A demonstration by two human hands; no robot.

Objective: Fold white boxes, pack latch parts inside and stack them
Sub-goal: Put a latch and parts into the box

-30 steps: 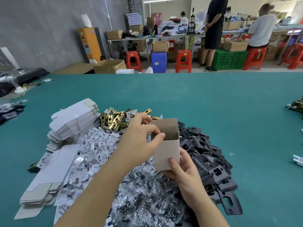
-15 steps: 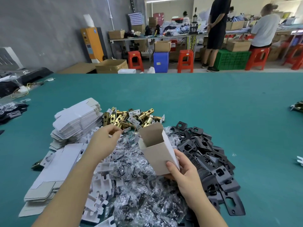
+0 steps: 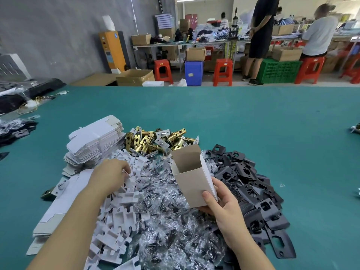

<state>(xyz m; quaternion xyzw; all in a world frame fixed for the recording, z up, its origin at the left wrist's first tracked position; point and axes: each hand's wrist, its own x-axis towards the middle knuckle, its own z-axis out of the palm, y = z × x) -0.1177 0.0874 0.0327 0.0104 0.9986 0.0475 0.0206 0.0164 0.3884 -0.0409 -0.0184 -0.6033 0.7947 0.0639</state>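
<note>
Now the right hand (image 3: 224, 207) is gripping the open box (image 3: 192, 178) above the bagged parts, while the left hand (image 3: 111, 174), left of the box, is pinching a white insert (image 3: 134, 168), probably to pack next.

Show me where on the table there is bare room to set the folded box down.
Bare green table lies beyond the brass latches and right of the black plates. It is crowded from the flat boxes across the white inserts and clear bags.
</note>
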